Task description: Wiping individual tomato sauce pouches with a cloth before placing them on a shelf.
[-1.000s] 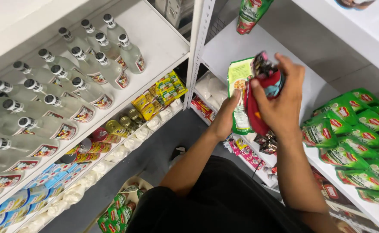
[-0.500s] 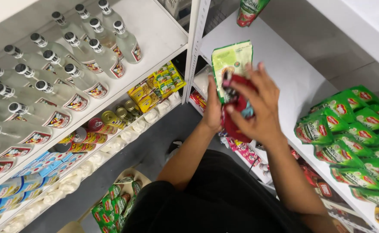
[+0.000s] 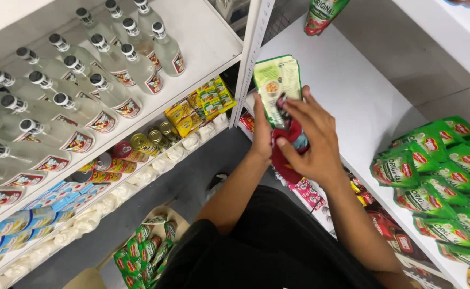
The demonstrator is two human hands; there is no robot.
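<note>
Centre of frame: the right hand (image 3: 312,144) grips a stack of soft pouches, fingers (image 3: 294,115) curled over a red pouch (image 3: 288,160) in front of a green pouch (image 3: 273,85). The left hand (image 3: 260,134) supports the stack from behind; its fingers are hidden, so their state cannot be told. The pouches are held above the white shelf (image 3: 352,101). Judgement: light, flexible, glossy and likely slippery; best pinched across the flat faces or by the sealed edges. More green pouches (image 3: 438,171) lie at right.

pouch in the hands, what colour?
Light green pouch with a red lower part, seen in the head view.
</note>
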